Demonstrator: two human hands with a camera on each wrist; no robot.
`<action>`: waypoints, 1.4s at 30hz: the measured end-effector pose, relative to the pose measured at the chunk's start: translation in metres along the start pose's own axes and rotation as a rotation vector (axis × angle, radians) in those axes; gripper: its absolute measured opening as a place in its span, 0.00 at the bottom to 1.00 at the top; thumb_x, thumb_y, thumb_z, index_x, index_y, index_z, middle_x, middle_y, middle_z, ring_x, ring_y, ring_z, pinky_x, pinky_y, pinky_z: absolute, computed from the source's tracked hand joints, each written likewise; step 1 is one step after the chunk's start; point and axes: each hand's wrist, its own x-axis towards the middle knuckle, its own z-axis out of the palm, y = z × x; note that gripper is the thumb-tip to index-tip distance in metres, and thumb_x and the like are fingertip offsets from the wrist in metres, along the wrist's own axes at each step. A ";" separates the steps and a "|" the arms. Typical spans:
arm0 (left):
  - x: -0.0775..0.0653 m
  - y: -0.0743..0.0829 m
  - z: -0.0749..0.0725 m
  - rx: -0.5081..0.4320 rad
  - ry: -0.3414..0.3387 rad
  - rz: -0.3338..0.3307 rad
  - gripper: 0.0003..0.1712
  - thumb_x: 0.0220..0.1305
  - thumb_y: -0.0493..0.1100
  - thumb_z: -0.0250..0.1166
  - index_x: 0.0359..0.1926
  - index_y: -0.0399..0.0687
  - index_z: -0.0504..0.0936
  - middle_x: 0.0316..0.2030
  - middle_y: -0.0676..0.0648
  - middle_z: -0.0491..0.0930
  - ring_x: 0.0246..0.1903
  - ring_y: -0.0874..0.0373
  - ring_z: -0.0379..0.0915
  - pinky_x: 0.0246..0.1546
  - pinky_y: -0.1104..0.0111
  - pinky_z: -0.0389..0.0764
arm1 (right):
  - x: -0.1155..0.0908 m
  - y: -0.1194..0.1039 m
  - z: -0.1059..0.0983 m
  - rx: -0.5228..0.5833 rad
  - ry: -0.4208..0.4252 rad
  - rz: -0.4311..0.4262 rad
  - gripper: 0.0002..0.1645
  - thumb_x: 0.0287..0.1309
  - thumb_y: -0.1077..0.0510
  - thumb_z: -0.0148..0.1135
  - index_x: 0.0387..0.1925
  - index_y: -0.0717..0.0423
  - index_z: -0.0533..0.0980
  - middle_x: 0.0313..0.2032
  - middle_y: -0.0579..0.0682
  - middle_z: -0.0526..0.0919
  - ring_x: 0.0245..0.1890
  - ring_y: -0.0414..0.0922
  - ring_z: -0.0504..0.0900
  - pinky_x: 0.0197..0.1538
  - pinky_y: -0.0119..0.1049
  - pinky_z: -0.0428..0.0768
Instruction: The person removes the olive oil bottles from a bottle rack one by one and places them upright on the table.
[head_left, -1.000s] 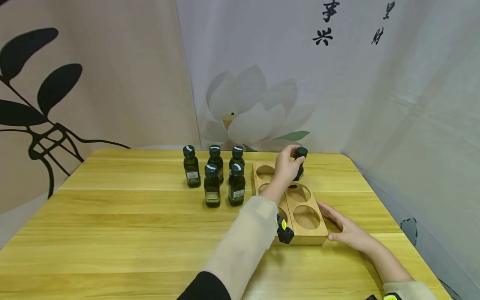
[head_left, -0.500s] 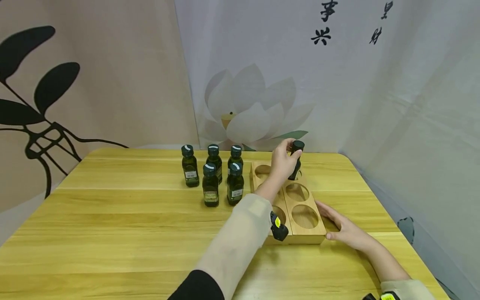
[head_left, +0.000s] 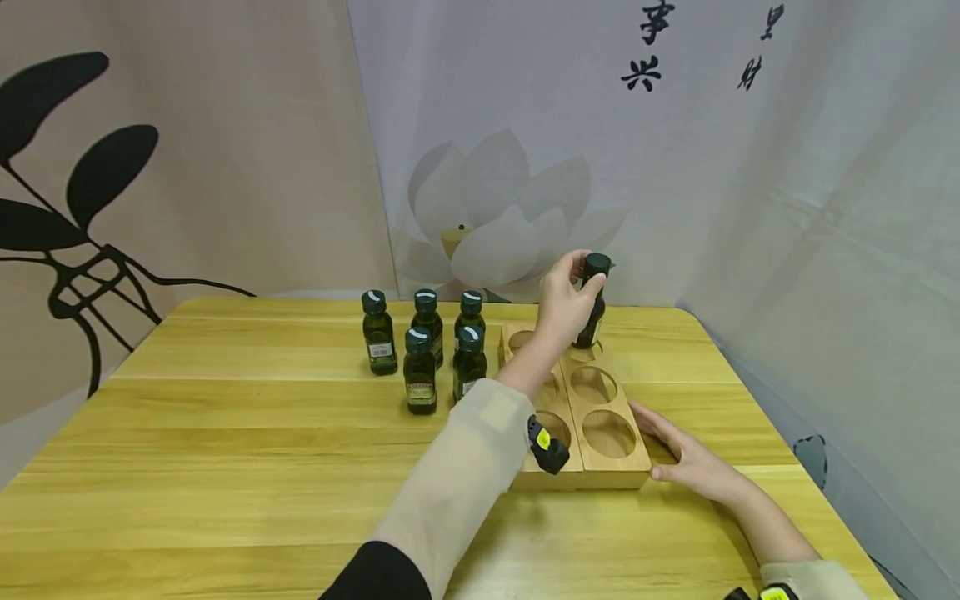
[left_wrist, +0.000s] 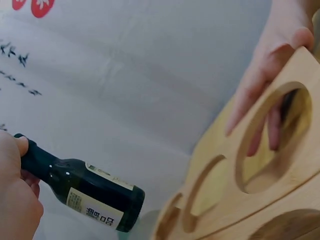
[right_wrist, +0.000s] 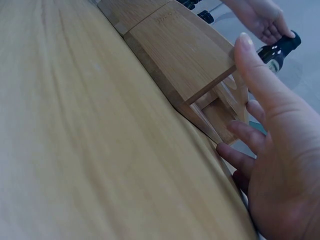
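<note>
My left hand (head_left: 566, 300) pinches a dark green glass bottle (head_left: 590, 322) by its capped neck. The bottle hangs just over the far right hole of a wooden bottle rack (head_left: 611, 477), and the left wrist view shows a pale label (left_wrist: 95, 209) on its body. My right hand (head_left: 693, 461) rests at the rack's right side, thumb by the near corner and the fingers spread along the side. In the right wrist view its fingers (right_wrist: 247, 135) look loosely extended beside the wood. The left forearm covers part of the rack's left row.
Several similar dark bottles (head_left: 420, 383) stand upright on the wooden table (head_left: 225, 467), left of the rack. A printed cloth (head_left: 510, 150) hangs behind the table. The table's right edge (head_left: 787, 442) runs beyond my right hand.
My left hand has lifted the bottle from low in the far right hole to above the rack. The right hand keeps its place beside the rack.
</note>
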 end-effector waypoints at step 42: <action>0.007 0.102 -0.129 -0.056 -0.071 0.241 0.18 0.63 0.33 0.64 0.55 0.35 0.77 0.41 0.43 0.79 0.40 0.56 0.72 0.47 0.71 0.73 | 0.000 0.002 -0.001 0.022 -0.008 -0.015 0.50 0.61 0.46 0.63 0.75 0.50 0.47 0.71 0.61 0.53 0.66 0.35 0.59 0.63 0.22 0.53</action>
